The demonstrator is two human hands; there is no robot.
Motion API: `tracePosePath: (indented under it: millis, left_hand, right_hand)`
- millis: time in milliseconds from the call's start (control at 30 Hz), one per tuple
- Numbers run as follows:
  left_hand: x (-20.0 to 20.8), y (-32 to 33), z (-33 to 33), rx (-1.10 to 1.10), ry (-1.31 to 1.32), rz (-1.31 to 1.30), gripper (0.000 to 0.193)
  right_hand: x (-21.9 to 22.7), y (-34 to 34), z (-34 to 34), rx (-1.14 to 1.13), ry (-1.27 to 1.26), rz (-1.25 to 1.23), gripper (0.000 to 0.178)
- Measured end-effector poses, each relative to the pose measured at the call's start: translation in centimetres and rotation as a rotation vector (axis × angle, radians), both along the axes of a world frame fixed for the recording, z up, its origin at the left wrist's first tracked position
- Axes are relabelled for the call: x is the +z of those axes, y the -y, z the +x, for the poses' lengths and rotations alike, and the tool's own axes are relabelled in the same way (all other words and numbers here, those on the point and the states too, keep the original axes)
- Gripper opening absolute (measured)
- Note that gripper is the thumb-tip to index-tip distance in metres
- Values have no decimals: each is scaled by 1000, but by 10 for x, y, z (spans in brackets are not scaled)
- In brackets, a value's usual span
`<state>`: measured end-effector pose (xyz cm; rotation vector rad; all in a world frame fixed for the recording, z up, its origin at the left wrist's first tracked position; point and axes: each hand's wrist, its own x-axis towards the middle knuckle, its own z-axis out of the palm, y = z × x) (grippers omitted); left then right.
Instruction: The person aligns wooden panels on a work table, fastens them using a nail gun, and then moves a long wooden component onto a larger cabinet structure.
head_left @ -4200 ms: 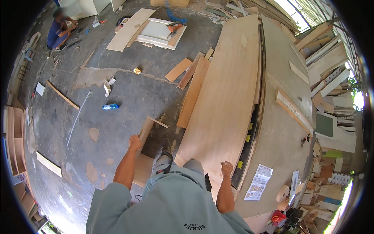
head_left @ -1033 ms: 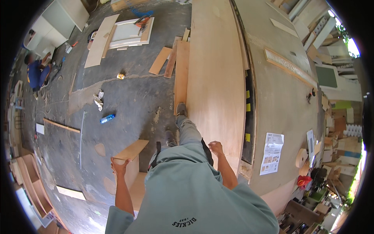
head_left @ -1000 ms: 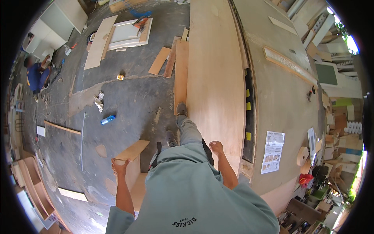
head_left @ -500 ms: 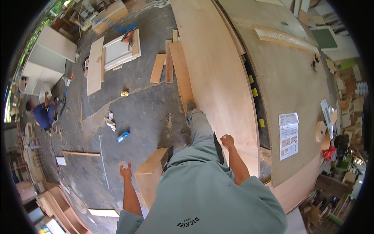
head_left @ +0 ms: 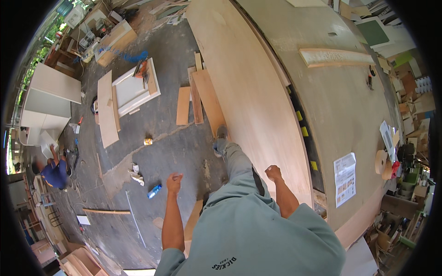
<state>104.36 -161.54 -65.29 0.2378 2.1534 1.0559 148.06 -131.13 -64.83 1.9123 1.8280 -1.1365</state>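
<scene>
My left hand [head_left: 174, 183] hangs over the dark floor with its fingers loosely curled and nothing visible in them. Closest to it on the floor lies a blue plastic bottle [head_left: 154, 191]. My right hand [head_left: 273, 173] is closed in a loose fist above a long pale plywood sheet [head_left: 262, 110], apart from it, and holds nothing that I can see. One of my shoes [head_left: 222, 133] is at the end of a reddish wooden board [head_left: 208, 99], beside the plywood. Below my left arm, a plywood box edge [head_left: 192, 220] is partly hidden by my shirt.
A broad grey-brown tabletop [head_left: 336, 106] with a printed sheet [head_left: 345, 179] stands to the right. On the floor at left are a white frame panel [head_left: 134, 89], a small can [head_left: 148, 141], a wooden strip [head_left: 107, 211] and a metal rod [head_left: 135, 218]. Another person [head_left: 54, 172] crouches far left.
I have moved forward along the plywood, so the floor items sit lower in view. My left hand has swung forward and inward, its fingers more curled. My right hand remains loosely closed.
</scene>
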Motion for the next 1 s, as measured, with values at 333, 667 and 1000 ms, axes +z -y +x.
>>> tracePosePath:
  millis: [333, 667, 1000]
  left_hand:
    - [64, -49, -107, 131, 112, -53, 36]
    - [145, 44, -78, 239, 223, -384, 19]
    - [185, 19, -150, -226, -59, -532, 28]
  right_hand:
    - [53, -216, -101, -81, 164, 313, 66]
    - [33, -349, -119, -209, 213, 279, 96]
    - [22, -378, -118, -130, 185, 183, 103]
